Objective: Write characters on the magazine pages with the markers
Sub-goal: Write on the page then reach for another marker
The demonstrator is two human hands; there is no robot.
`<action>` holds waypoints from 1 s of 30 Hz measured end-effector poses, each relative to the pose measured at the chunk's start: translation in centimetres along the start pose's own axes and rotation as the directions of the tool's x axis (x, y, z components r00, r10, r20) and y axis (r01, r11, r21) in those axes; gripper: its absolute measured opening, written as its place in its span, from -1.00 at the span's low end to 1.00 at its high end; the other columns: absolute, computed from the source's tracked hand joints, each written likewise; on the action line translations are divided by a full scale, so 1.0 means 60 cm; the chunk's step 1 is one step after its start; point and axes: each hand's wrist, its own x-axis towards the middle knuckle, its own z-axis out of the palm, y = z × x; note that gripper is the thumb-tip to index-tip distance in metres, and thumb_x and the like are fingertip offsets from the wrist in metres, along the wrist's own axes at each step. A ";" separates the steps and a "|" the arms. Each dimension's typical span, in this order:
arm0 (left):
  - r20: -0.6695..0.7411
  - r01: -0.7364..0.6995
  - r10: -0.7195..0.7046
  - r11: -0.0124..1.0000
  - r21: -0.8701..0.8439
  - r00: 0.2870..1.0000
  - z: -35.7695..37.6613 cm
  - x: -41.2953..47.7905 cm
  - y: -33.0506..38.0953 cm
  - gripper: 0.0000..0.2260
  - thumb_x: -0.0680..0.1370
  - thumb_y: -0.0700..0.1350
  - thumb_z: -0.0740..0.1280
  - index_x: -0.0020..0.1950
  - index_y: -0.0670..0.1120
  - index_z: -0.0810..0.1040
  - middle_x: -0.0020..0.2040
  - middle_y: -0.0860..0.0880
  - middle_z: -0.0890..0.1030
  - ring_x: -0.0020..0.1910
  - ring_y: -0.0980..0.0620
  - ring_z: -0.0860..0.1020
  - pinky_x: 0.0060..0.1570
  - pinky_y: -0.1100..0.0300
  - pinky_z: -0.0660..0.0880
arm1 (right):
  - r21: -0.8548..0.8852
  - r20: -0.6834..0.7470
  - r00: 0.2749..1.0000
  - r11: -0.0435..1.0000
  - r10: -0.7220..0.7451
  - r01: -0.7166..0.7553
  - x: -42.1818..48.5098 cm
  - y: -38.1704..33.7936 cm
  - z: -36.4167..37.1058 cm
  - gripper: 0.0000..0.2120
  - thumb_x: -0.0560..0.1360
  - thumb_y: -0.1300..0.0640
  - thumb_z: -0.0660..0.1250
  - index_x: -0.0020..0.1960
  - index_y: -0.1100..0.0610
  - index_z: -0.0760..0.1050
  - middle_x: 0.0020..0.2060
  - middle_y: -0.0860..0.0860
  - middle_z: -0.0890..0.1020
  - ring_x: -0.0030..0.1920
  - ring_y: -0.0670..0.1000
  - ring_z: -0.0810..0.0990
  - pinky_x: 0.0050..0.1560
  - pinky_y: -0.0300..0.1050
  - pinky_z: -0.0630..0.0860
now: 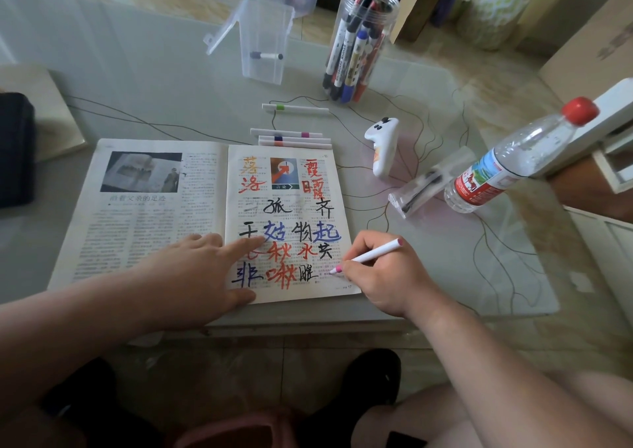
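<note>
**Pink marker tip on the btm-right corner of p. 17**

Nearest us, black shoes on the tiled floor under the table edge. Our left hand lies flat over the fold of the open magazine, fingers straight. The index tip is on the right page by the blue 姑 and the thumb is at the btm edge. Our right hand grips the pink marker, fingers curled round the barrel. Its tip touches the paper just right of the last black character in the btm row.

The right page is covered w/ big handwritten characters in orange, red, black and blue. We can read 孤, 齐, 姑, 物, 起, 秋, 水, 芙 and 非, plus the printed 言论 under an arrow picture and "17" at the foot. The left page has a grey photo and the heading 沿着父亲的足迹.

Just beyond the magazine lie three white pens side by side, w/ pink, navy and orange bands. A green-band pen lies farther back. To the right are a white controller, a clear sleeve and a red-capped bottle, label too small to read.

Farthest back are a clear tub w/ one pen inside and a jar packed w/ pens marked "WHITEBOARD MARKER".
</note>
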 end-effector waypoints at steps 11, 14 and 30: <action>-0.047 -0.009 0.007 0.999 -0.050 0.999 -0.008 -0.008 0.005 -0.20 0.48 0.41 0.25 0.53 0.36 -0.21 0.42 0.08 0.41 0.39 0.01 0.40 0.36 0.01 0.41 | 0.094 -0.007 1.000 0.996 -0.002 0.003 0.008 -0.011 -0.014 -0.83 0.43 0.29 0.48 -0.29 0.25 0.54 -0.45 0.06 0.54 -0.42 -0.08 0.43 -0.39 -0.24 0.36; -0.075 -0.055 0.042 0.982 -0.178 0.996 -0.022 -0.019 0.018 -0.08 0.49 0.30 0.37 0.54 0.29 -0.29 0.27 0.11 0.53 0.18 0.09 0.54 0.13 0.19 0.53 | 0.283 -0.063 0.993 0.953 -0.095 0.109 0.007 -0.037 -0.015 -0.87 0.44 0.28 0.52 -0.24 0.22 0.60 -0.41 0.01 0.59 -0.35 -0.08 0.49 -0.30 -0.20 0.40; -0.256 -0.355 0.247 0.656 -0.665 0.935 -0.099 -0.081 0.021 -0.06 0.47 -0.19 0.45 0.48 0.48 -0.09 -0.14 0.07 0.51 -0.29 0.14 0.45 -0.17 0.19 0.46 | 0.605 0.053 0.931 0.753 -0.362 0.259 0.002 -0.170 0.027 -0.95 0.43 0.23 0.37 -0.20 0.17 0.61 -0.36 0.10 0.58 -0.25 0.15 0.54 -0.17 -0.05 0.49</action>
